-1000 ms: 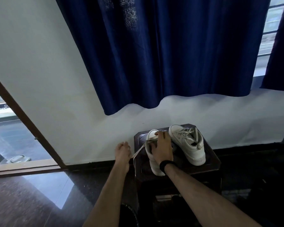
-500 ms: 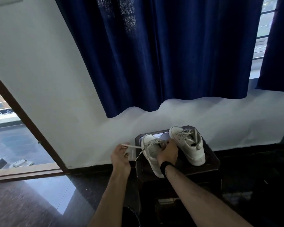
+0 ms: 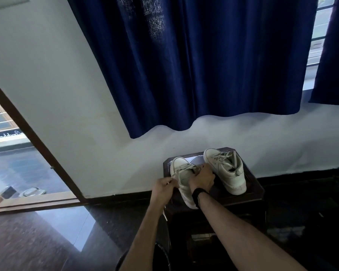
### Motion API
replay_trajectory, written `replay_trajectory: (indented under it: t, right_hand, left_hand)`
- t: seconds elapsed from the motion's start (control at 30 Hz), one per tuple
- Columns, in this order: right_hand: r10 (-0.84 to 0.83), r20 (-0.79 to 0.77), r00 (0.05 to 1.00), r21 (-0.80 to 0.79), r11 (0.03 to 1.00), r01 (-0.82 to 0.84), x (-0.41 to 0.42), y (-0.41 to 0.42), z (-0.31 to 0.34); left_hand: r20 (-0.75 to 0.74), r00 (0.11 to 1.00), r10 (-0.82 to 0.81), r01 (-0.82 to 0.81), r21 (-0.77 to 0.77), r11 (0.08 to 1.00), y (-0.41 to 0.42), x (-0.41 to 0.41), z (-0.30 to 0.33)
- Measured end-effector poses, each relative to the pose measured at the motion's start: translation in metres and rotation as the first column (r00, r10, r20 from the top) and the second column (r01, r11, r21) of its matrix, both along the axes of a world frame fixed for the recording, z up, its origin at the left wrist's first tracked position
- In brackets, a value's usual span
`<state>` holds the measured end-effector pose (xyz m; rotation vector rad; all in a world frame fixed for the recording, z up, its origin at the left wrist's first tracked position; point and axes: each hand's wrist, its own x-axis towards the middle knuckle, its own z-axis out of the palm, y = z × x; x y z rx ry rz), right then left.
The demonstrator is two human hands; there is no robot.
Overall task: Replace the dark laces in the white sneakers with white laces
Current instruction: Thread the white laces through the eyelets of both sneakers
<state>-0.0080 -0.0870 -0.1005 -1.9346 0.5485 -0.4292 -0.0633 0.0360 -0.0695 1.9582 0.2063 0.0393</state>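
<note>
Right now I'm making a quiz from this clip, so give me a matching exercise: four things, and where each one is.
Things:
1. left hand
2. right hand
3. far sneaker
4. curtain

Places:
a. hangs over the wall above the stool
b. rests on the near sneaker
c. stands untouched at the stool's right
d. pinches a lace left of the near sneaker

Pairs: 1-d, 2-b, 3-c, 4-a

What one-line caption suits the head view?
Left hand pinches a lace while right hand steadies the near sneaker on a dark stool.
</note>
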Motion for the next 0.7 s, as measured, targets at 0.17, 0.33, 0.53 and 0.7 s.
replay_trajectory:
  t: [0.17,0.33,0.53,0.7]
  right_hand:
    - [0.002,-0.043,0.999,-0.052,0.999,-0.005,0.001,0.001,0.001]
    - [-0.011,-0.013,1.0,0.092,0.996,0.012,0.005,-0.002,0.001]
    - [0.227,0.049,0.973,-0.096,0.97,-0.221,0.004,-0.017,-0.001]
    - [0.293,-0.175,0.94,-0.177,0.93,-0.323,0.009,-0.028,0.0]
  left_hand:
    - [0.091,0.986,0.143,-0.134,-0.092,0.987,0.005,-0.015,-0.021]
    - [0.012,0.978,0.207,-0.199,-0.228,0.953,-0.011,0.001,-0.003]
    - [-0.044,0.976,0.213,-0.217,-0.15,0.965,-0.016,0.023,-0.003]
    - [0.01,0.984,0.179,-0.178,-0.062,0.982,-0.009,0.03,-0.005]
